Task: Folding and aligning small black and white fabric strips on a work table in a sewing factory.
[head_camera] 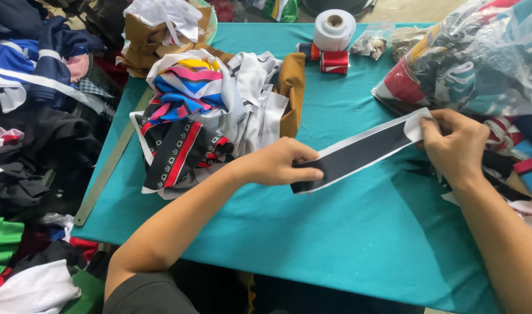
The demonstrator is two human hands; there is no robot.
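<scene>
The left hand and the right hand hold one long strip of fabric stretched between them, a little above the worktop. The strip is dark in the middle with a thin white border on both long edges, and it looks flat and smooth. It slopes up from the lower left end to the upper right end. The fingers of the left hand are closed on the lower end, thumb under and fingers over. The fingers of the right hand are pinched together on the white upper end of the strip.

The worktop is covered with a teal cloth, smooth with some soft folds. In front of the hands, toward the near edge, there is wide free room. Behind the left hand lies a pile of fabric pieces, striped and patterned in white, blue, pink, yellow, black and red, with a brown piece at its right side. A long metal ruler lies along the left edge of the worktop. At the far edge stands a white roll of tape, with small red and white folded pieces just beside it. At the right, a clear plastic bag full of coloured trims, maybe collars, lies near the right hand. Heaps of clothes lie beyond the left edge.
</scene>
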